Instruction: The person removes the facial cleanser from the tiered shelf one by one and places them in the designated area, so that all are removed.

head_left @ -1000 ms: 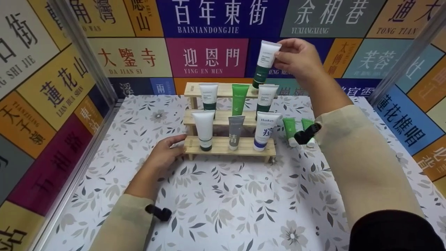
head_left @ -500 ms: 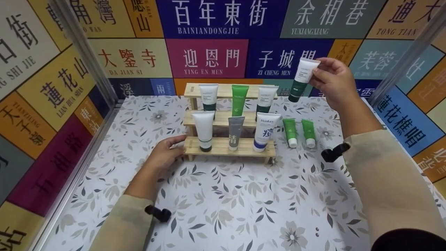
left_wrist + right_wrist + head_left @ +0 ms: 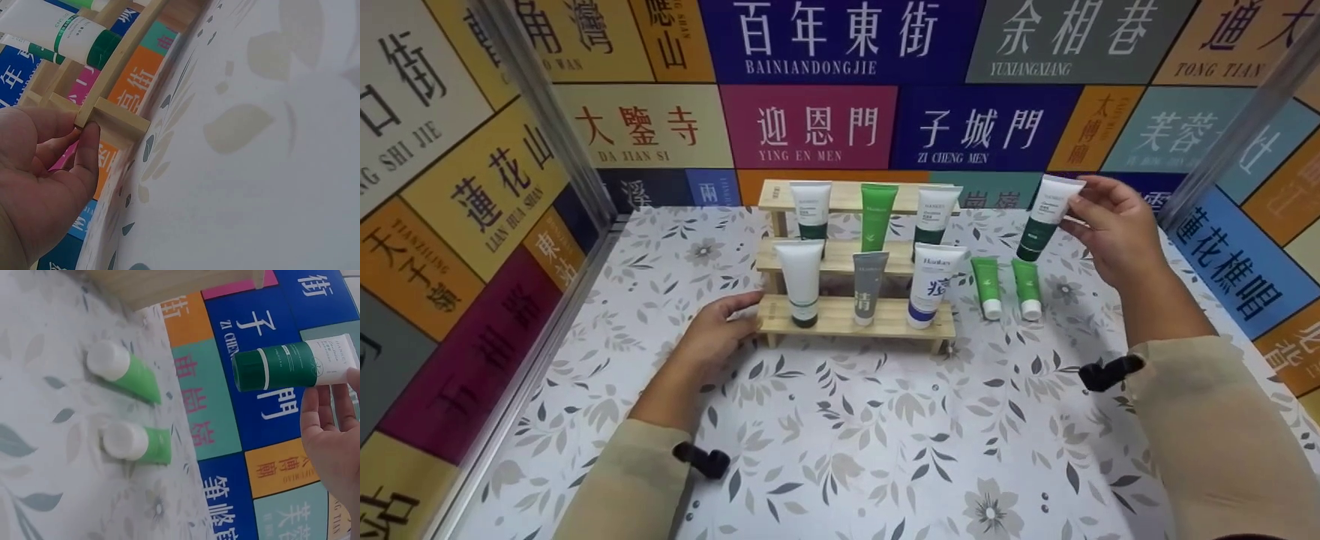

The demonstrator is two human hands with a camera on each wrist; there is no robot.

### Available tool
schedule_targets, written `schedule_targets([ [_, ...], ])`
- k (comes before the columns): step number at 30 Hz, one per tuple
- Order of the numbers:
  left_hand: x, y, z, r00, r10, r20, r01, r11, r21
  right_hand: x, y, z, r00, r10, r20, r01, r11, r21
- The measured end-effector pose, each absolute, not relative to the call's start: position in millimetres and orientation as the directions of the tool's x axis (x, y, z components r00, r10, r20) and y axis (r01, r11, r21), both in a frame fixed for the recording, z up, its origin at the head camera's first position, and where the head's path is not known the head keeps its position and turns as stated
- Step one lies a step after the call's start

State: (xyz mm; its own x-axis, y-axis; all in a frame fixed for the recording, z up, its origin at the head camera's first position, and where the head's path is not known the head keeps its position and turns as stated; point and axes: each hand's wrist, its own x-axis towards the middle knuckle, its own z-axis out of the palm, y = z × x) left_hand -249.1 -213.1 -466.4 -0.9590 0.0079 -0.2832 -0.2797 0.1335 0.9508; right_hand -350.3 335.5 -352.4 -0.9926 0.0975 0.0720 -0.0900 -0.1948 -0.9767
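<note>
My right hand [image 3: 1117,225] pinches a white and dark-green squeeze tube [image 3: 1050,217] near its flat white end, its green cap pointing down, above the table on the right. In the right wrist view the same tube [image 3: 292,365] lies across the fingers. At the stand's lower left corner, my left hand [image 3: 716,330] pinches the end of the bottom step; in the left wrist view thumb and finger meet on the wooden stand [image 3: 107,79]. Tubes stand on the lower two steps, among them a white tube [image 3: 800,277], a grey tube [image 3: 867,289] and a green tube [image 3: 876,217].
Two small green tubes [image 3: 987,285] with white caps lie on the table right of the stand, just below the held tube. The table has a leaf-patterned cover [image 3: 840,442]. Panels with printed characters [image 3: 810,124] enclose the back and sides.
My right hand has carried the white and green tube from above the stand's top step rightward and down, to behind the two green tubes. The left hand has stayed at the stand.
</note>
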Motion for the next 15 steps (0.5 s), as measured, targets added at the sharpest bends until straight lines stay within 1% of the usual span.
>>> schedule_targets([
  [7, -249.0, -212.5, -464.7, -0.959, 0.006, -0.283, -0.280, 0.136, 0.950, -346.3, 355.8, -368.7, -0.990, 0.139, 0.019, -0.041, -0.151, -0.988],
  [15, -248.8, -212.1, -465.8, -0.967, 0.011, -0.253, -0.249, 0.135, 0.959, -346.9, 379.6, -390.4, -0.981, 0.179, -0.078, 0.054, -0.134, -0.989],
])
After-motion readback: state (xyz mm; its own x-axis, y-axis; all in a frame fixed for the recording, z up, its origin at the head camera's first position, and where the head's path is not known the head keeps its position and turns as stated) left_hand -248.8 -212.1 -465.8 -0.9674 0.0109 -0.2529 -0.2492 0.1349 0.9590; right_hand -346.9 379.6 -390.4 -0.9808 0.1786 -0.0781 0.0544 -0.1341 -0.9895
